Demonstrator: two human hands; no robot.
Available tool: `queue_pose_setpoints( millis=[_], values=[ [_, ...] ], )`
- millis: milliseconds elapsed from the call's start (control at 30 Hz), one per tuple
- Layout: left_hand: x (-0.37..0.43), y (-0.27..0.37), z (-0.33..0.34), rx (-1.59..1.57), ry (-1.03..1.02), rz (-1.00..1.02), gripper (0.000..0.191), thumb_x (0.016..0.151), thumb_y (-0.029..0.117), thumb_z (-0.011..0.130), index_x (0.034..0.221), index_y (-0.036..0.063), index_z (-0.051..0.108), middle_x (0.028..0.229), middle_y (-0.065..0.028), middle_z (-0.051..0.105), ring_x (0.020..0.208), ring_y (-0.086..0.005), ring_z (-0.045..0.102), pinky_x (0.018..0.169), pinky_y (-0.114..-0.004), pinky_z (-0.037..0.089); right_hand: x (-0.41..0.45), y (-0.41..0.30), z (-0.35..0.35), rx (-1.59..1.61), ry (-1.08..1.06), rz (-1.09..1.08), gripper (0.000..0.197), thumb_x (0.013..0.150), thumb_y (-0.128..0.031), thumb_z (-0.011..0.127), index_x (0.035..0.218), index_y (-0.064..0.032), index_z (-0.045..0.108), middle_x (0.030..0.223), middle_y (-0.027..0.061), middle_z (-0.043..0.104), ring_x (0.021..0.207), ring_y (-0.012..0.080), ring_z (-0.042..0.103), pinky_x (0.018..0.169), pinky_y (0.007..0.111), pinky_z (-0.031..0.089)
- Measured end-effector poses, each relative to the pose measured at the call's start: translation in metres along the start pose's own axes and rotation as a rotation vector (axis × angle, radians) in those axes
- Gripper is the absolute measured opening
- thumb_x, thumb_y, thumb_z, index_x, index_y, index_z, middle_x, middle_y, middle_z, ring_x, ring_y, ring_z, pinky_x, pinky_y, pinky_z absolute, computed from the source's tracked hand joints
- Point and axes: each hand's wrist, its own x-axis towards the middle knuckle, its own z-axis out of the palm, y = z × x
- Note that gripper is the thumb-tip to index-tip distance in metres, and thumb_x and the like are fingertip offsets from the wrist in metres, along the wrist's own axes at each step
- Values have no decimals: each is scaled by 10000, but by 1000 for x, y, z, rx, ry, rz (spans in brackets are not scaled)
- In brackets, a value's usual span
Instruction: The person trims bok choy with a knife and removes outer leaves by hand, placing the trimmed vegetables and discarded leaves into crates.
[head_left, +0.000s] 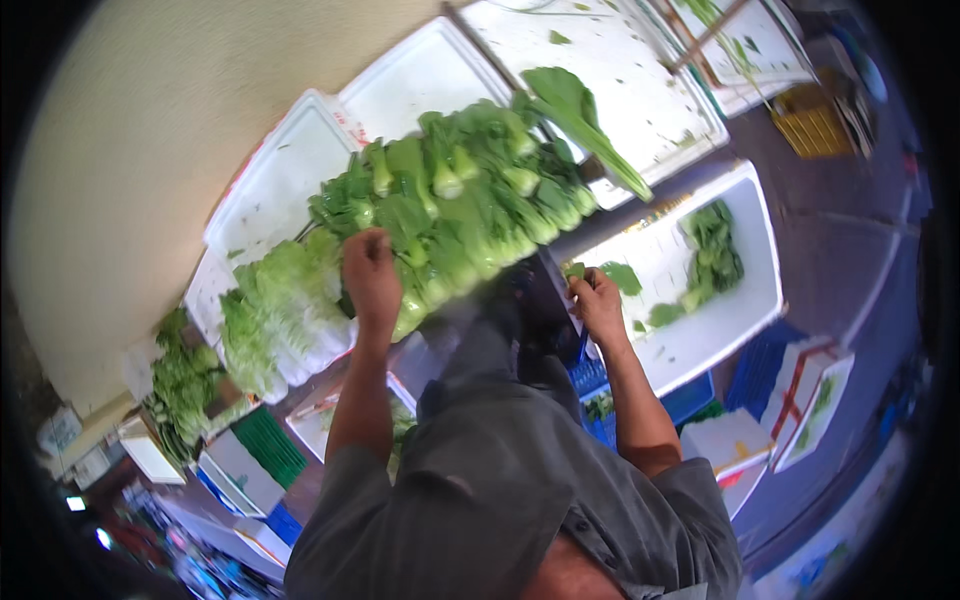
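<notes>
Green bok choy heads (480, 217) lie in overlapping rows before me, with their pale stem ends towards my body. My left hand (370, 274) is curled at the left end of these rows, beside the paler leafy lettuce (289, 300); whether anything is inside the fingers cannot be told. My right hand (598, 304) pinches a small green leaf (575, 271) over the near left rim of a white foam box (750, 247). Inside that box are a loose leaf (621, 277) and a bunch of leafy greens (712, 247).
White foam lids (281, 180) lie behind the greens. A long-stemmed green (592, 127) rests across the edge of a leaf-strewn white foam tray (630, 67). A yellow basket (814, 124) stands at upper right. Green crates (268, 448) and foam boxes (727, 442) flank me.
</notes>
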Motion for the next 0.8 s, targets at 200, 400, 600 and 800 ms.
queue_pose_setpoints(
  millis=[200,400,600,800],
  values=[
    [-25,28,30,-526,-257,-108,185,915,80,599,1087,15,579,968,-48,613,848,-108,566,761,-246,458,-91,114,-104,7,590,100,258,877,-209,586,927,44,596,703,86,615,562,137,549,513,284,460],
    [-110,77,122,-398,-938,-144,191,888,94,640,1046,-5,598,855,-47,640,766,-85,581,703,-227,477,-195,265,-180,-480,1033,314,243,851,-163,577,977,44,590,773,99,631,672,173,601,620,307,498],
    [-158,73,167,-274,-1262,-49,186,878,66,647,1028,-29,589,874,-39,629,802,-66,584,714,-207,472,-127,238,-191,27,997,116,281,847,-155,600,1042,48,614,850,86,647,722,155,592,648,274,492],
    [-174,58,181,-31,-1251,-56,220,872,144,663,1002,-25,605,847,-131,664,782,-130,620,723,-264,495,50,214,-231,-263,964,189,375,827,-287,611,966,60,586,895,280,621,884,433,601,773,440,468]
  ],
)
